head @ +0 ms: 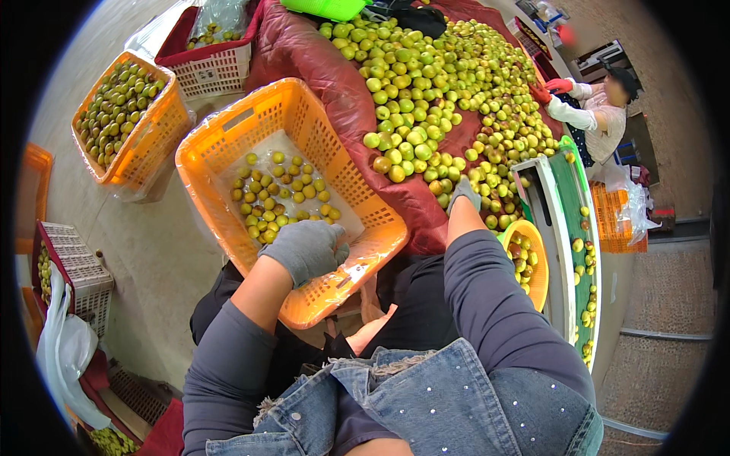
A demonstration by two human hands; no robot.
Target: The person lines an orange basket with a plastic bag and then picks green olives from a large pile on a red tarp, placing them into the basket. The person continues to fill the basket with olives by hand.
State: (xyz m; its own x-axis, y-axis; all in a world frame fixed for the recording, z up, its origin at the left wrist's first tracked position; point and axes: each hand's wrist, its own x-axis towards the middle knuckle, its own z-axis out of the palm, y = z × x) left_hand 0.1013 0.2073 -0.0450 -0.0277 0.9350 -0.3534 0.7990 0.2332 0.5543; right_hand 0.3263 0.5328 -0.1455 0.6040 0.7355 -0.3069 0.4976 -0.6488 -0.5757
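My left hand, in a grey glove, is over the near part of an orange plastic crate lined with clear film; whether its fingers hold anything is hidden. Below and beyond it, green-yellow jujube-like fruits lie on the crate's bottom. My right hand, also grey-gloved, reaches to the near edge of a big heap of green and brownish fruits on a dark red padded cover. Its fingers are partly hidden among the fruits. A yellow basket of fruits stands beside my right forearm.
A green conveyor belt carrying fruits runs along the right. Beyond it a co-worker in red gloves reaches to the heap. At left stand a full orange crate, a white crate with dark red lining and another white crate.
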